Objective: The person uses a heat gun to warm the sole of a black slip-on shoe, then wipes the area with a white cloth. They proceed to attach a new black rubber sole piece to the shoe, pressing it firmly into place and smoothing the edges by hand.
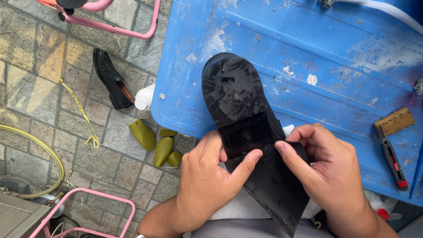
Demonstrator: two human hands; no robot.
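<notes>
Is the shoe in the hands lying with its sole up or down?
Sole up: the black shoe shows its sole, with the left hand thumb pressing on it.

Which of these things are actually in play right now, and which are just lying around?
In play: left hand, right hand, upturned black shoe, black rubber sheet.

Lying about: utility knife, brown block, second black shoe, green shoe trees, white bottle.

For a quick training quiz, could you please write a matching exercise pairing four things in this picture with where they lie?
1. loafer
2. knife
3. rubber sheet
4. shoe trees

a. held in both hands, against the upturned sole
b. on the paving, beside a white bottle
c. on the blue lid, at its right edge
d. on the paving, below the lid's corner

Pairs: 1-b, 2-c, 3-a, 4-d
</notes>
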